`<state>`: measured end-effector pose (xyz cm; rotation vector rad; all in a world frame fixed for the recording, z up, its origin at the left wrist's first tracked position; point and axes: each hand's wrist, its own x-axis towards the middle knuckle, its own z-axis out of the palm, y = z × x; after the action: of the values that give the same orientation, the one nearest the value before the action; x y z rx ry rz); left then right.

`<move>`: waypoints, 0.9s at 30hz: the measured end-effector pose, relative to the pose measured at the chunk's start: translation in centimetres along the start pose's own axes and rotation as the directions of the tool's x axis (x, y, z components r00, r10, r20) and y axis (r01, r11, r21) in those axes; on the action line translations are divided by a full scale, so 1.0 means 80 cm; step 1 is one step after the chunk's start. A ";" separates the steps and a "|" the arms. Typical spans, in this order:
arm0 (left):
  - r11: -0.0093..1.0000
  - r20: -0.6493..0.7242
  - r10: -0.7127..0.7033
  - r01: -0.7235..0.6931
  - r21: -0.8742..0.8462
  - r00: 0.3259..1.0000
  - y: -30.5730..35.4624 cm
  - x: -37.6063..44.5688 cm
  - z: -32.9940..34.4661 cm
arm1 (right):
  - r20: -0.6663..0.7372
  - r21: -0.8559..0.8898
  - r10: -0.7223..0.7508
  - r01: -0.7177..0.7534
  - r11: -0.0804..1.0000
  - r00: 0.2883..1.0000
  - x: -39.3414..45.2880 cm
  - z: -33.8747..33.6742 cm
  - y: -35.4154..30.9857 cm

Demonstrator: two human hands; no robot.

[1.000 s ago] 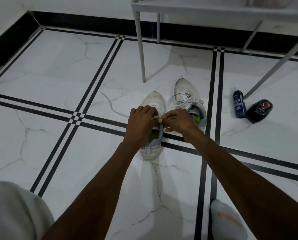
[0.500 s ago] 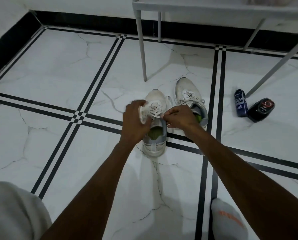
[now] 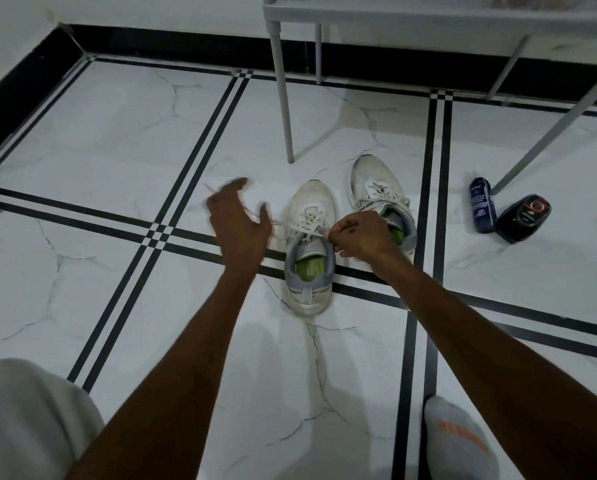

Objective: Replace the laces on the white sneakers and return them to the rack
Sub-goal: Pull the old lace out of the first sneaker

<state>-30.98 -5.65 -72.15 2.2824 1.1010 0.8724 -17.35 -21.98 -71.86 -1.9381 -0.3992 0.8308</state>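
Lacing under way on the near sneaker, standing upright on the tiled floor, toe pointed at the rack, heel toward the viewer. Right hand curled tight at the top eyelets, fingers pinching the lace at the collar's right edge. Left hand blurred and spread, fingers relaxed and apart, just left of the shoe; lace end runs toward its thumb, but contact cannot be made out (too smeared to call).

Handling, as a judgement: lace limp, thin, near weightless, prone to slipping back through an eyelet once tension drops; best pinched close to the stiff tip or right where it leaves the eyelet. Shoe itself light, upper soft and yielding, sole firmer; likely to skid on polished tile when pulled, so worth steadying at the collar or heel. For carrying to the rack, heel counter or two fingers hooked inside the collar.

Second sneaker just beside and slightly further off, laces crossed and in place, heel partly hidden behind the right hand.

Containers: shoe openings hold only green insoles. Dark blue bottle lying on the floor to the right, touching or nearly touching a black round-topped bottle (contents not visible, both apparently capped). Rack shelf mostly out of view.
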 end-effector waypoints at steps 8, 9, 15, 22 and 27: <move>0.985 0.232 0.145 -0.162 0.055 0.962 0.019 -0.032 0.034 | 0.007 -0.018 -0.003 0.003 1.000 1.000 0.001 0.000 0.003; 1.000 0.092 -0.014 0.014 -0.002 0.996 0.014 -0.022 0.025 | -0.006 -0.026 -0.005 0.005 1.000 1.000 0.002 0.000 0.005; 0.978 0.106 -0.194 0.200 -0.056 0.975 0.005 -0.011 0.000 | -0.035 -0.236 -0.083 0.072 0.969 0.996 0.011 0.004 0.008; 0.992 0.142 0.010 -0.027 0.120 0.990 0.007 -0.079 0.027 | 0.051 -0.466 -0.304 0.292 0.835 0.951 0.011 0.014 0.014; 0.970 0.233 -0.126 0.169 -0.173 0.964 -0.002 -0.074 0.026 | 0.060 -0.422 -0.460 0.440 0.793 0.886 0.009 0.010 0.024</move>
<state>-32.43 -10.63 -75.75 2.0521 1.0270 0.6202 -17.52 -21.99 -74.05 -2.1193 -1.0449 0.3981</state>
